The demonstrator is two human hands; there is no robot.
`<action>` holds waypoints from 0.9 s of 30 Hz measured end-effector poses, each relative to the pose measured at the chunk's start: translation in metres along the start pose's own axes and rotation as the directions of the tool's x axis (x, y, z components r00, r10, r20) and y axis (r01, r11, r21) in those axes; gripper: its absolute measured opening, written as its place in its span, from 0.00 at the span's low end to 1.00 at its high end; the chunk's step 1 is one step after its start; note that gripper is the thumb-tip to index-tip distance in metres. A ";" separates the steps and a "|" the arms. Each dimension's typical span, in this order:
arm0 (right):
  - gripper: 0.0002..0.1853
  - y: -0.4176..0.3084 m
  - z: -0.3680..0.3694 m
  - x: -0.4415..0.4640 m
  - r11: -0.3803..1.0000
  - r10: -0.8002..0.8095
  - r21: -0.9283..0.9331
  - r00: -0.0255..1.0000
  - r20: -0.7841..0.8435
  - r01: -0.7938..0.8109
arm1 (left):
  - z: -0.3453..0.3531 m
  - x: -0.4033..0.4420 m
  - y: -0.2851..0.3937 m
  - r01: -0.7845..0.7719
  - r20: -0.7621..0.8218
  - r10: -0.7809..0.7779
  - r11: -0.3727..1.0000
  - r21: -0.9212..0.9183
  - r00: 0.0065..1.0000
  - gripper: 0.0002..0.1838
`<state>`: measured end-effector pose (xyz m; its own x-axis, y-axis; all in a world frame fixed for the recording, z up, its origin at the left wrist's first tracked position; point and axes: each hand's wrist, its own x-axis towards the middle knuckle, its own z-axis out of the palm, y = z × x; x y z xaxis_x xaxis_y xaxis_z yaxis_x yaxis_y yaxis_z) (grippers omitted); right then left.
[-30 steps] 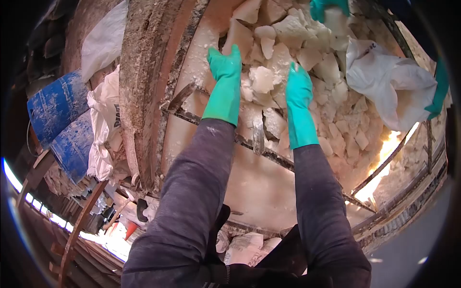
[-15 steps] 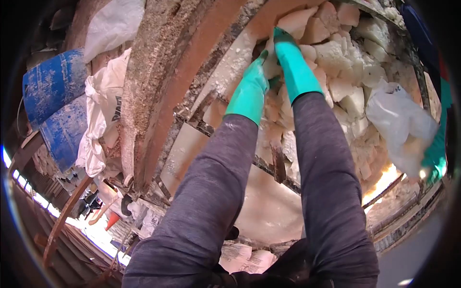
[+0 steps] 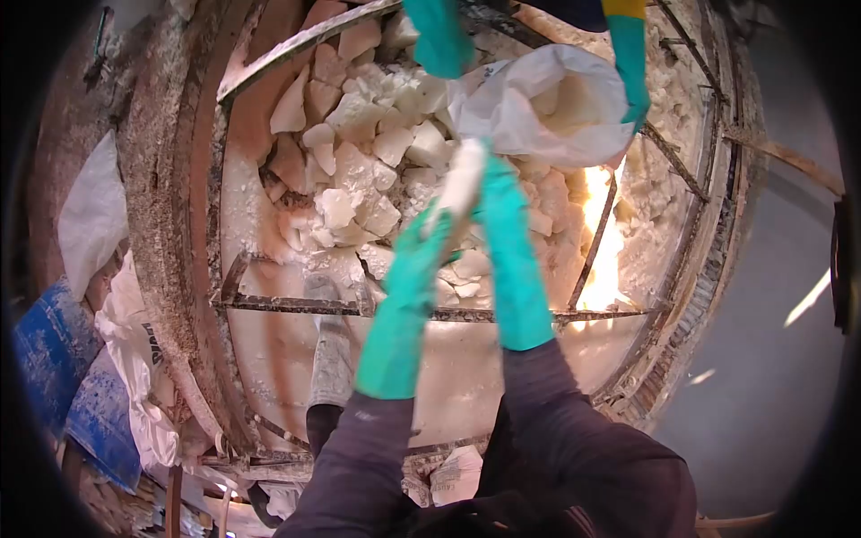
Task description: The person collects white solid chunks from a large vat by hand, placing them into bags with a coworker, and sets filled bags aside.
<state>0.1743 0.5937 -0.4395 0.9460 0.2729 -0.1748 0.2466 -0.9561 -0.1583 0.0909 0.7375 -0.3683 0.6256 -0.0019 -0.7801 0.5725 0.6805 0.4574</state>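
A whitish chunk [image 3: 461, 179], blurred by motion, is between my two gloved hands over a pile of pale, broken lumps [image 3: 359, 193]. My left hand [image 3: 420, 247], in a green rubber glove, is closed at the chunk's lower end. My right hand [image 3: 499, 193], gloved the same way, presses against its right side. Just beyond the chunk, a white plastic bag [image 3: 489, 112] gapes open, with pale material inside. A co-worker's green-gloved hands hold it: one glove [image 3: 439, 40] at the left, the other glove [image 3: 635, 76] at the right rim.
A crusted metal bar [image 3: 430, 314] crosses in front of the pile, below my hands. Bright sunlight falls on the right part of the heap. At the left stand a crusted beam [image 3: 166, 224], a printed white sack [image 3: 134, 359] and blue drums [image 3: 54, 350]. A grey floor [image 3: 744, 359] lies right.
My hands have come from the far side of the pile back toward me, now with a chunk between them. My view has turned right. The co-worker's bag now appears nearer the middle, mouth open.
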 end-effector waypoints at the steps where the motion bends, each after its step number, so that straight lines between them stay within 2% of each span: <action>1: 0.17 0.033 -0.042 0.006 0.984 0.139 0.092 0.983 0.120 -0.150 | 0.034 0.005 -0.008 -0.034 0.113 0.031 0.999 0.021 0.993 0.34; 2: 0.17 0.045 -0.081 0.027 0.855 0.314 0.348 0.917 0.245 -0.385 | 0.073 0.009 -0.014 -0.074 0.192 0.067 0.997 0.028 0.979 0.33; 3: 0.18 0.057 -0.118 0.049 0.550 0.481 0.584 0.798 0.363 -0.597 | 0.104 0.020 -0.013 -0.116 0.270 0.105 0.993 0.024 0.957 0.31; 4: 0.18 0.069 -0.156 0.070 0.208 0.615 0.693 0.643 0.456 -0.690 | 0.130 0.036 -0.010 -0.103 0.319 0.078 0.993 0.060 0.944 0.31; 5: 0.18 0.087 -0.169 0.085 0.124 0.654 0.709 0.595 0.467 -0.694 | 0.152 0.051 -0.004 -0.089 0.359 0.049 0.992 0.095 0.932 0.31; 7: 0.18 0.125 -0.165 0.111 0.255 0.659 0.686 0.641 0.393 -0.682 | 0.183 0.072 0.007 -0.062 0.418 0.072 0.997 -0.037 0.906 0.29; 9: 0.18 0.152 -0.164 0.115 0.333 0.615 0.703 0.710 0.343 -0.629 | 0.189 0.102 0.010 0.004 0.184 -0.038 0.983 0.184 0.982 0.29; 10: 0.18 0.161 -0.163 0.102 0.249 0.551 0.803 0.761 0.342 -0.541 | 0.181 0.111 0.004 0.061 0.048 -0.077 0.958 0.280 0.996 0.29; 12: 0.19 0.191 -0.161 0.077 0.040 0.429 0.930 0.847 0.315 -0.366 | 0.143 0.112 -0.042 -0.252 0.008 0.258 0.933 0.258 0.966 0.32; 13: 0.21 0.183 -0.159 0.055 0.062 0.429 0.952 0.869 0.246 -0.300 | 0.119 0.108 -0.059 -0.411 -0.017 0.429 0.875 0.254 0.903 0.33; 14: 0.23 0.170 -0.154 0.026 0.080 0.415 0.970 0.892 0.177 -0.230 | 0.093 0.089 -0.074 -0.350 -0.041 0.362 0.920 0.177 0.931 0.33; 15: 0.26 0.178 -0.124 -0.007 -0.185 0.357 0.959 0.895 0.267 -0.213 | 0.062 0.065 -0.088 -0.303 -0.079 0.311 0.948 0.098 0.947 0.33; 16: 0.20 0.196 -0.070 -0.032 -0.433 0.332 0.853 0.829 0.450 -0.290 | 0.030 0.044 -0.095 -0.256 -0.181 0.271 0.961 0.102 0.945 0.31; 17: 0.15 0.183 -0.050 -0.067 -0.393 0.309 0.776 0.724 0.617 -0.494 | 0.003 0.030 -0.098 -0.202 -0.272 0.218 0.976 0.087 0.937 0.28; 18: 0.17 0.169 -0.031 -0.101 -0.355 0.274 0.650 0.589 0.760 -0.672 | -0.027 0.024 -0.092 -0.214 -0.360 0.219 0.975 0.053 0.907 0.27; 19: 0.18 0.132 -0.008 -0.127 -0.054 0.453 0.615 0.530 0.717 -0.786 | -0.060 0.021 -0.085 -0.225 -0.432 0.208 0.974 0.012 0.878 0.27; 21: 0.18 0.042 -0.002 -0.141 0.000 0.365 0.348 0.324 0.873 -0.938 | -0.112 0.020 -0.073 -0.247 -0.516 0.164 0.964 -0.096 0.841 0.25; 23: 0.19 -0.010 0.051 -0.123 0.176 0.240 0.306 0.342 0.908 -0.936 | -0.160 0.039 -0.053 -0.280 -0.556 0.117 0.935 -0.218 0.823 0.24; 25: 0.21 -0.033 0.141 -0.091 0.352 0.087 0.546 0.608 0.789 -0.760 | -0.202 0.059 -0.045 -0.207 -0.537 -0.034 0.901 -0.381 0.843 0.23; 26: 0.23 -0.047 0.175 -0.065 0.481 0.036 0.661 0.766 0.642 -0.576 | -0.217 0.069 -0.042 -0.169 -0.514 -0.105 0.873 -0.458 0.851 0.22; 27: 0.24 -0.057 0.200 -0.040 0.588 0.006 0.699 0.866 0.500 -0.407 | -0.230 0.079 -0.039 -0.144 -0.524 -0.134 0.878 -0.456 0.841 0.22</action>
<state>0.0800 0.6588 -0.6173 0.7159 0.2839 -0.6379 -0.3875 -0.5984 -0.7012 -0.0035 0.8794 -0.5455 0.1721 0.2910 -0.9411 0.1710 0.9321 0.3194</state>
